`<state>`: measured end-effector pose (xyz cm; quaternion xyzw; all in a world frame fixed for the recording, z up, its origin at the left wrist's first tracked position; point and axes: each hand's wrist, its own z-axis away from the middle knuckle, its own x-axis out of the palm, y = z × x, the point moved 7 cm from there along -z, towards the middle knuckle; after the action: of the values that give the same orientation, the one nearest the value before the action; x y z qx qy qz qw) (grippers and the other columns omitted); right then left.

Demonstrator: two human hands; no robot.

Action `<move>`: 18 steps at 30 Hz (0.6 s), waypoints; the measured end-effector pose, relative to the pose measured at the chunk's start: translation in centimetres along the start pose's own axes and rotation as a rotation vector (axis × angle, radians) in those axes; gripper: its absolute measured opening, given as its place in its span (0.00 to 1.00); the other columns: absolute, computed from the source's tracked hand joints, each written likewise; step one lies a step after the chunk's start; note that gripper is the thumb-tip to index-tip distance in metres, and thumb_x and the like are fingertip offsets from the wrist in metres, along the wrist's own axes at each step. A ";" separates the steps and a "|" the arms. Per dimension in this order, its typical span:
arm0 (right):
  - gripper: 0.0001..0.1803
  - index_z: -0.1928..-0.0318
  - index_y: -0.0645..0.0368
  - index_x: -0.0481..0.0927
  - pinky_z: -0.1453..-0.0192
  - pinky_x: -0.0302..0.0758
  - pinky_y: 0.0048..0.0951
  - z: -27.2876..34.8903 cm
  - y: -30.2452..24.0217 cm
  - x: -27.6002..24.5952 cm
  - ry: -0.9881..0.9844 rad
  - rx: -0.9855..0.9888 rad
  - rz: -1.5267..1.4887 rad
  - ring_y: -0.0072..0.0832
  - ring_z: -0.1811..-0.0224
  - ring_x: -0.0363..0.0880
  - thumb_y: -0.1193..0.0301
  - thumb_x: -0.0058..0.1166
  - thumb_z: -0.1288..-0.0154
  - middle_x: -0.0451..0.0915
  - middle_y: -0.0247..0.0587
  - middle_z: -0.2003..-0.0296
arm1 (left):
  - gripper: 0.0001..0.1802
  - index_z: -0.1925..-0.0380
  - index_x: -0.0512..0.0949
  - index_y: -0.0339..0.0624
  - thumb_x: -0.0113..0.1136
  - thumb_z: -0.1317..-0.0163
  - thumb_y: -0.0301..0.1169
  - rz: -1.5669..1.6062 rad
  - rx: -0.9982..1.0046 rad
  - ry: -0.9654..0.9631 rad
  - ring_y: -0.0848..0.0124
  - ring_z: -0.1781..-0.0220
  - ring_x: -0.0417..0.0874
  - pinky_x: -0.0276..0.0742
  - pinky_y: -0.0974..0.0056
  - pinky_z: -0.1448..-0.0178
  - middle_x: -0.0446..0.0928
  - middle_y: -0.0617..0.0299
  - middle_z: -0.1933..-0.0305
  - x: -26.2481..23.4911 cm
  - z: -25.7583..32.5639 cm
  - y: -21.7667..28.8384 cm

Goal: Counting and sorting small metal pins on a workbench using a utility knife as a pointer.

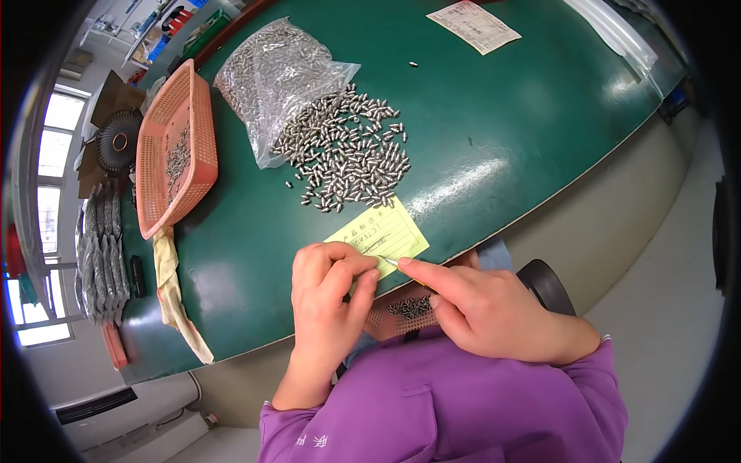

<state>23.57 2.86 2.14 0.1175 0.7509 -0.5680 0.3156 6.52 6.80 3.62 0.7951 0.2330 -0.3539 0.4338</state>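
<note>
My left hand (pixel 328 297) hovers by the table's front edge with thumb and fingers pinched together. What it pinches, probably a small part, is hidden by the fingers. In my right hand (pixel 490 305) is a slim tool (pixel 390 261) with a pale metal tip, its forefinger stretched along it; the tip points at the left fingertips. Under both hands lies a yellow card (pixel 405 231) with print and handwriting. Beyond it spreads a pile of small silver metal parts (pixel 351 158), spilling from a clear plastic bag (pixel 282 69) full of them.
A pink basket (pixel 202 147) with some parts stands left on the green table (pixel 494 100). Below the table edge sits another pink basket (pixel 378 320) of parts. A cloth (pixel 171 289), filled bags (pixel 103 255) and a fan (pixel 120 141) are left; a paper slip (pixel 472 25) lies far.
</note>
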 end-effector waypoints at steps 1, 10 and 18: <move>0.30 0.33 0.52 0.76 0.64 0.83 0.39 0.0 -0.1 -0.1 -0.005 0.000 0.017 0.40 0.66 0.84 0.79 0.56 0.37 0.84 0.42 0.63 | 0.13 0.66 0.84 0.42 0.74 0.52 0.20 -0.009 -0.002 0.009 0.57 0.52 0.78 0.75 0.56 0.48 0.79 0.60 0.60 -0.1 0.0 0.0; 0.33 0.32 0.53 0.75 0.67 0.82 0.37 0.2 -0.7 0.3 -0.022 -0.053 0.068 0.39 0.66 0.82 0.80 0.57 0.40 0.81 0.41 0.65 | 0.13 0.66 0.83 0.42 0.74 0.53 0.19 0.026 -0.070 0.022 0.57 0.53 0.78 0.75 0.57 0.49 0.80 0.59 0.59 -0.1 0.3 -0.7; 0.34 0.31 0.55 0.74 0.68 0.82 0.35 0.0 -1.0 0.4 -0.017 -0.078 0.071 0.35 0.69 0.82 0.80 0.57 0.42 0.81 0.39 0.67 | 0.13 0.67 0.83 0.41 0.74 0.53 0.18 0.019 -0.085 0.017 0.58 0.54 0.78 0.75 0.57 0.50 0.79 0.60 0.60 -0.2 0.3 -0.8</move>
<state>22.73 2.47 2.65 0.1270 0.7652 -0.5276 0.3464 5.73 6.94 3.17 0.7811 0.2439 -0.3329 0.4685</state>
